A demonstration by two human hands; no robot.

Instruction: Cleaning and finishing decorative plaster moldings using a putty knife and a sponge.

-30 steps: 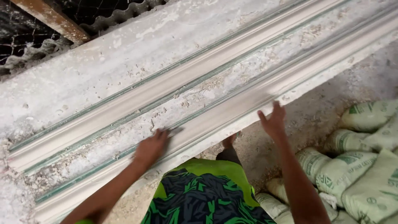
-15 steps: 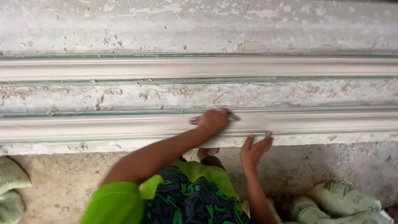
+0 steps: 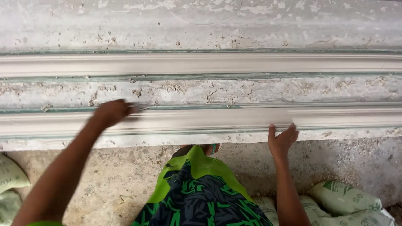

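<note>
Left hand [image 3: 109,112], blurred, closed over a small tool on near plaster moulding [image 3: 217,119], left of centre. Right hand [image 3: 282,140] open, fingers against moulding's lower edge, right of centre. Second moulding [image 3: 209,63] above. Filled sacks [image 3: 345,201] lower right

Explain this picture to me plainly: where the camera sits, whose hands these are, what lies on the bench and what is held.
The camera is worn on a person's head and looks down, so both arms are that person's own. The long pale strip across the plaster-crusted bench is a moulded length of wet-looking plaster; a second one lies behind it. The left hand rests on the near strip, blurred, with something small and thin at its fingertips that I cannot identify. The right hand is open against the bench's front edge. Filled sacks lie on the floor.
</note>
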